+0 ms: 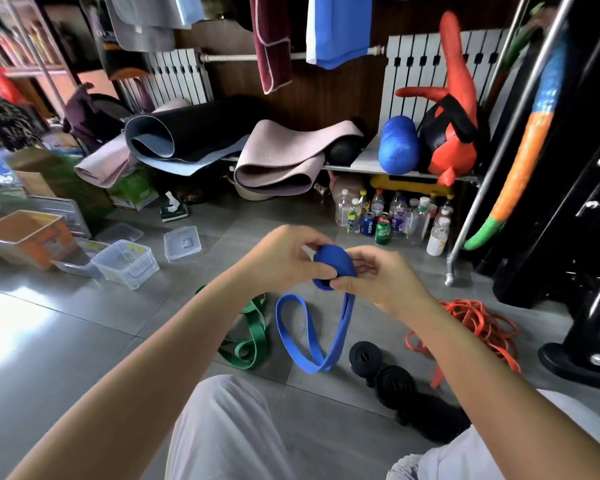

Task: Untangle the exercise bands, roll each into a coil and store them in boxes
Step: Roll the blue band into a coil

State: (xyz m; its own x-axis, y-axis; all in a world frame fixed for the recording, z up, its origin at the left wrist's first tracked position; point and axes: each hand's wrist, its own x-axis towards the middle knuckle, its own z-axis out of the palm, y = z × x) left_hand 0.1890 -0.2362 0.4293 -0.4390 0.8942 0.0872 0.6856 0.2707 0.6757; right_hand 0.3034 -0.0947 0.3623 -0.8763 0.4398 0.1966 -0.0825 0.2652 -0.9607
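While the clear lidless plastic box point(125, 263) is sitting well apart on the floor at the left, the flat green rubber band point(253, 327) is lying loose nearer in. The left hand point(284, 261) is pinching the partly rolled blue rubber band point(333, 266) above the floor; the right hand point(378, 271) is gripping its other side. Its unrolled tail is trailing onto the tiles. Judgement: the springy coil is likely to burst open if either grip slackens, and the tail is lying near the tangled orange band point(482, 327), inviting a snag.
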